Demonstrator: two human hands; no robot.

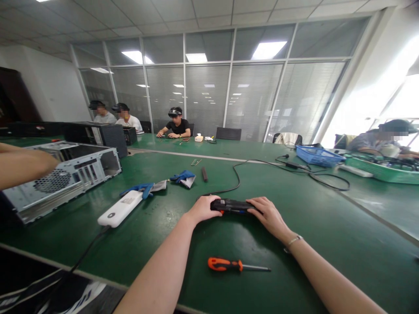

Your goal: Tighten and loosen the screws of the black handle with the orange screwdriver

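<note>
The left hand (pixel 205 208) and right hand (pixel 267 214) pinch the two ends of a long black gadget (pixel 234 206), likely to keep it steady, on a green table (pixel 294 270) with an orange screwdriver (pixel 238 264) lying nearer the person, in a room with glass walls (pixel 206 96).

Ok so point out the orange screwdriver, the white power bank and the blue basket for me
Screwdriver (pixel 225 264): head view, on its handle.
White power bank (pixel 121 209): head view, top face.
Blue basket (pixel 319 158): head view, side wall.
</note>
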